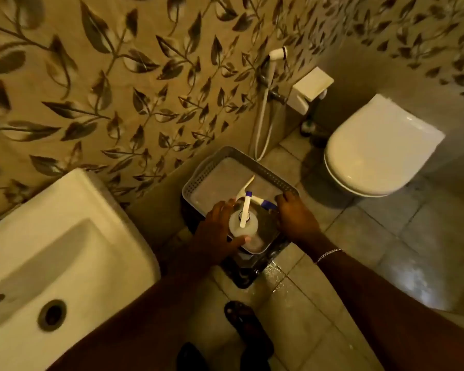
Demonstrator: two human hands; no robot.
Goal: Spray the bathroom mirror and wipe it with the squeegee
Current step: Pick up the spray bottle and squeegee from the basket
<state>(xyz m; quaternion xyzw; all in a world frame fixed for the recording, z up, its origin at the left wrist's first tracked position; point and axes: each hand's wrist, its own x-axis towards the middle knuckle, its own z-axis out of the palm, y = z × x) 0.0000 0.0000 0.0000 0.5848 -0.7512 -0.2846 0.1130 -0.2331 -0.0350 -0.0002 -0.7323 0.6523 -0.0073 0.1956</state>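
Head view: I see the left hand (pixel 220 226) wrapped around one white spray bottle (pixel 243 227), fingers curled on its body, bottle upright in the grey basket (pixel 198 178). Right hand (pixel 295 212) rests fingers on one squeegee (pixel 252 195), white with blue tips, lying in the basket; can't tell if it's gripped. One sink (pixel 51 250) left, one toilet (pixel 381 148) right.

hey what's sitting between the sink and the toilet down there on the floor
In the head view, a grey perforated basket on a dark stand sits between the sink and the toilet, with both hands reaching into it.
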